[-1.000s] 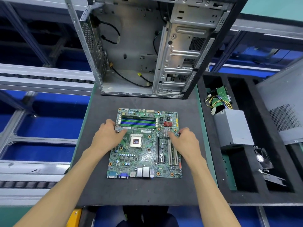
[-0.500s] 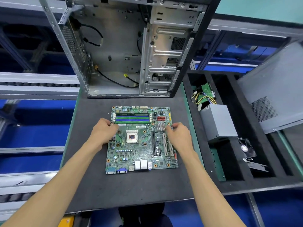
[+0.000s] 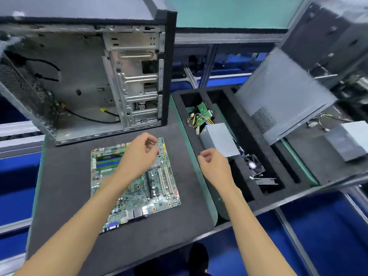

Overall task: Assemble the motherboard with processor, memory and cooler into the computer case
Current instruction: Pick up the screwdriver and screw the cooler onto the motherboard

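Observation:
A green motherboard (image 3: 139, 188) lies flat on the dark foam mat (image 3: 65, 186), with memory sticks (image 3: 108, 162) seated in its slots at the far left. My left hand (image 3: 137, 154) hovers over the board's middle and covers the processor socket, its fingers loosely curled and holding nothing. My right hand (image 3: 214, 164) is off the board to the right, above the mat's edge and the foam tray (image 3: 298, 176), fingers loosely curled and empty. The open computer case (image 3: 89, 76) stands behind the board, its inside facing me. A small cooler fan (image 3: 253, 165) lies in the tray.
The foam tray holds a grey power supply (image 3: 219, 139) with coloured cables (image 3: 199, 119) behind it. A grey case side panel (image 3: 282, 96) leans at the tray's far right. A second grey box (image 3: 350, 138) sits further right. Black cables (image 3: 93, 118) run inside the case.
Both hands have left the board's sides. My left hand moved right over the board's middle, my right hand moved right off the board toward the tray. The view swung to the right.

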A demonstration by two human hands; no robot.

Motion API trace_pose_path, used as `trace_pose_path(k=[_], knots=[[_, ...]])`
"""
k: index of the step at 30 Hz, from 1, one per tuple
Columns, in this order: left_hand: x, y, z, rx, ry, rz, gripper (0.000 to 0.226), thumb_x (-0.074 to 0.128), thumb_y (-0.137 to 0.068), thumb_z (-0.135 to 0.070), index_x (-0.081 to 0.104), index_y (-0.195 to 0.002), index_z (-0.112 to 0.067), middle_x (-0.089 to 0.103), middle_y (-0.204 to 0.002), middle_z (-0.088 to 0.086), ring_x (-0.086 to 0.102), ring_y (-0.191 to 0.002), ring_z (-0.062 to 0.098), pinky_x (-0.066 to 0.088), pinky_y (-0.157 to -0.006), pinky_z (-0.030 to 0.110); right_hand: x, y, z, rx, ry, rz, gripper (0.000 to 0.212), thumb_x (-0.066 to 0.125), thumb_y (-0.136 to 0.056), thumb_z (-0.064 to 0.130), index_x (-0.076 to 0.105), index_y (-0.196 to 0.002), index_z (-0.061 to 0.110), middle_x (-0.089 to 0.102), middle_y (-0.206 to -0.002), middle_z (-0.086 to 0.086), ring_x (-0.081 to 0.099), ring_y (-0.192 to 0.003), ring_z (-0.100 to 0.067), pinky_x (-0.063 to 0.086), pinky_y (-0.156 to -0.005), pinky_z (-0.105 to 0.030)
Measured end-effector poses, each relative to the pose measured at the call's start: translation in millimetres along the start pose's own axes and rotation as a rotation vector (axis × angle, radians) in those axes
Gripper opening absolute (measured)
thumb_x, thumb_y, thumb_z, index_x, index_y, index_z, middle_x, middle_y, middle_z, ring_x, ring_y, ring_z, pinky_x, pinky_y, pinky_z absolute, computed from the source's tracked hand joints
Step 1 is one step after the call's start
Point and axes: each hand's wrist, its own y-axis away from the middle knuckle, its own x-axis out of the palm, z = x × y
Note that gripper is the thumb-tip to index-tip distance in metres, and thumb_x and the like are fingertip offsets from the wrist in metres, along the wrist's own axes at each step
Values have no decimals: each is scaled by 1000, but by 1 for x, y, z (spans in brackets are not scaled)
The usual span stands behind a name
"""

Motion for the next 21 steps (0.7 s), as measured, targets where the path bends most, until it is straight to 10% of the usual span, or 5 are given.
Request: trace_pose_path(k=[9,21], knots=[[124,-12,-88,96,36,242,16,53,-94,-11,63,-102,-21,62,-88,-6,57,-77,9,44,-68,15,-95,-24,-96,-4,11,-54,15,55,-95,15,63,-105,24,60,-83,9,56,-76,0,41,-62,-19],[262,-23,-151,156,-158,311,20,51,-96,-15,57,-115,-20,64,-92,-1,60,-84,20,53,-77,38,-177,-61,-216,31,57,-32,19,58,-92,11,65,-105,23,62,-97,7,59,-85,-7,49,-74,-25]])
